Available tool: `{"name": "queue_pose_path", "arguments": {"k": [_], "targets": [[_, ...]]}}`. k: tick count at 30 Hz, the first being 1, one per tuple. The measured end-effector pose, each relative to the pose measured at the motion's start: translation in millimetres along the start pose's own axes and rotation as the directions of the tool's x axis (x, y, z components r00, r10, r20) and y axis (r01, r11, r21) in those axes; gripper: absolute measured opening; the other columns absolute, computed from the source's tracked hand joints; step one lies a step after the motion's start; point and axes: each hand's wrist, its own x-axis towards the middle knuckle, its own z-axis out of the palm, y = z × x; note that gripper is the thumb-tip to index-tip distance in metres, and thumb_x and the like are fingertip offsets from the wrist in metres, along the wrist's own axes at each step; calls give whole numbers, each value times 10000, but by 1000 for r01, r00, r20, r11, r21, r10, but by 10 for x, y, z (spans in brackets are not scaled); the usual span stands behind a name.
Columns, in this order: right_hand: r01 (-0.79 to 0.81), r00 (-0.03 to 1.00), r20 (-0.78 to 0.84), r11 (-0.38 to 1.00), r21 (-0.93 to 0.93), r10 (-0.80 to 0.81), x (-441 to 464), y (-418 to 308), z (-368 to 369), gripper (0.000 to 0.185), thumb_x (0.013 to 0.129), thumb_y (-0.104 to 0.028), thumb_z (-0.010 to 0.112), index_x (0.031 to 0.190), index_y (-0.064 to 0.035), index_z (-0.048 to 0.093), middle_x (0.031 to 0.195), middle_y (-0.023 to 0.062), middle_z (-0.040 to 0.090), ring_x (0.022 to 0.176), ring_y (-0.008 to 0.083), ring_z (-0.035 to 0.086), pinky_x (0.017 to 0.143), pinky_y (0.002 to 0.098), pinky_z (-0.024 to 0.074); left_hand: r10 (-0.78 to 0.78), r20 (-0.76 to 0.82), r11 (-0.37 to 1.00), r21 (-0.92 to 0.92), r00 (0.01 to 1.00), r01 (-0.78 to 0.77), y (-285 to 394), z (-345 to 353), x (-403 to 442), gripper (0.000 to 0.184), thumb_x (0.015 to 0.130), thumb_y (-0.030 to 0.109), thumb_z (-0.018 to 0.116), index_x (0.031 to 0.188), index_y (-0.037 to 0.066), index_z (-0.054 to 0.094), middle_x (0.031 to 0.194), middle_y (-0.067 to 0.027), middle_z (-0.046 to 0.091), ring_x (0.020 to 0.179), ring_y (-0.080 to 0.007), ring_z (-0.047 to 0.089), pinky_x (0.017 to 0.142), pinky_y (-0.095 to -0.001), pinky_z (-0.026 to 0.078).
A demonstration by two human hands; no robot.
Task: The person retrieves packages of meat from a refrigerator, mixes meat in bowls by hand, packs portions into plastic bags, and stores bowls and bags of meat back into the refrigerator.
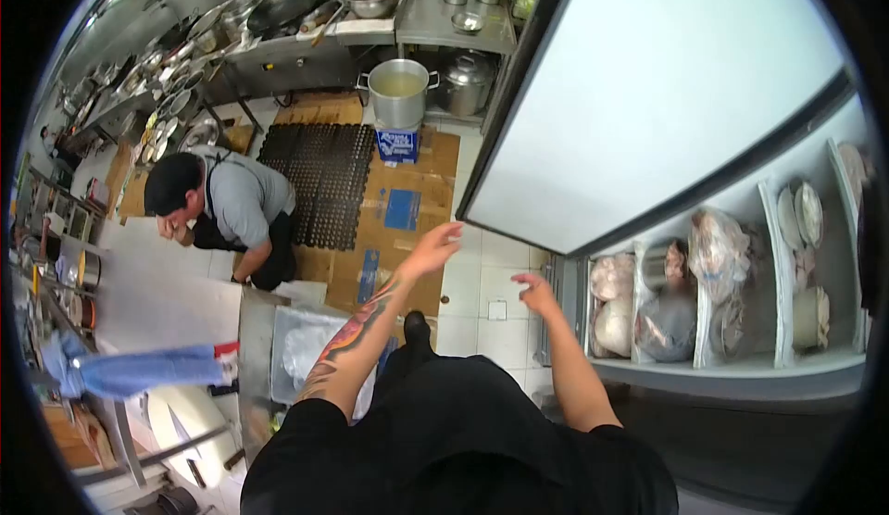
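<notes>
My left hand [433,250] reaches forward at the near corner of a large white-faced refrigerator door [662,89], which stands swung open. Its fingers are stretched out toward the door's dark edge; whether they touch it I cannot tell. My right hand [534,294] is held out over the white tile floor, fingers apart and slightly bent, with nothing seen in it. To its right are the open refrigerator's shelves [699,325]. They hold bagged pale food [613,325], a clear plastic bag [719,251], a dark wrapped bundle [667,325] and a metal pot [659,265].
A co-worker [245,195] in a dark cap crouches at left by a steel counter [148,283]. A stockpot [398,89] of liquid rests on a blue box [397,145]. A black rubber mat [315,182] and cardboard [421,186] cover the floor. A plastic-lined bin [301,344] stands left.
</notes>
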Motion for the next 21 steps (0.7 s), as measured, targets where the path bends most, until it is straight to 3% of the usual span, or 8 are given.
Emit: {"name": "queue_pose_path", "arguments": {"k": [3, 7, 10, 13, 15, 18, 20, 21], "targets": [[112, 993, -23, 977, -182, -118, 155, -122, 258, 483, 693, 52, 592, 1125, -135, 699, 1015, 83, 681, 656, 135, 583, 629, 290, 499, 193, 20, 979, 67, 981, -194, 641, 10, 780, 625, 870, 114, 640, 1430, 25, 377, 1366, -181, 474, 989, -190, 632, 852, -334, 513], [85, 992, -90, 994, -67, -91, 283, -325, 140, 473, 695, 40, 604, 1123, -136, 701, 927, 93, 672, 617, 131, 569, 615, 294, 492, 243, -48, 967, 86, 969, -238, 1257, -82, 1451, 661, 841, 63, 611, 1449, 34, 354, 1316, -205, 466, 938, -214, 637, 799, -328, 513], [-20, 996, -85, 999, -41, 16, 438, -486, -24, 441, 699, 11, 623, 1112, -122, 701, 897, 87, 670, 592, 112, 549, 593, 294, 484, 285, -74, 911, 333, 956, -245, 1118, -180, 1877, 681, 766, -18, 538, 1427, 97, 419, 1071, -176, 530, 820, -250, 612, 759, -344, 503], [-154, 988, -29, 985, -80, 152, 801, -395, -111, 419, 706, -27, 642, 1111, -122, 696, 938, 115, 686, 702, 172, 626, 688, 325, 524, 293, -5, 911, 305, 956, -278, 1079, -361, 2073, 659, 755, -19, 531, 1385, 168, 491, 1047, -165, 548, 778, -262, 600, 753, -350, 502], [-41, 998, 41, 975, -220, 51, 1129, -223, -31, 394, 734, -85, 641, 1119, -160, 679, 1134, 164, 641, 1044, 334, 620, 910, 397, 501, 247, -2, 929, 284, 969, -236, 1126, -450, 2206, 619, 746, -27, 522, 1323, 194, 559, 1052, -149, 561, 798, -274, 606, 756, -353, 503], [-35, 995, 79, 959, -280, 60, 1455, -383, 44, 430, 717, -81, 651, 1143, -131, 660, 1116, 181, 652, 1064, 336, 616, 930, 413, 494, 244, 126, 927, 261, 962, -270, 1192, -518, 2366, 485, 749, -30, 520, 1198, 120, 627, 1031, -132, 595, 849, -288, 617, 773, -368, 505], [-29, 995, 81, 950, -312, 57, 1744, -476, 46, 457, 708, -52, 650, 1161, -114, 651, 1112, 190, 659, 1058, 324, 629, 921, 412, 503, 341, 219, 863, 313, 914, -397, 1044, -545, 2531, 467, 731, -52, 539, 1169, 89, 618, 1043, -143, 608, 869, -299, 613, 755, -379, 513], [-177, 977, 97, 975, -133, 191, 1859, -451, 75, 456, 706, -57, 652, 1160, -98, 644, 1107, 184, 661, 1029, 315, 641, 864, 415, 525, 355, 285, 842, 315, 890, -437, 1024, -569, 2609, 458, 725, -54, 534, 1154, 82, 620, 1032, -152, 608, 901, -320, 610, 757, -390, 512]]}}
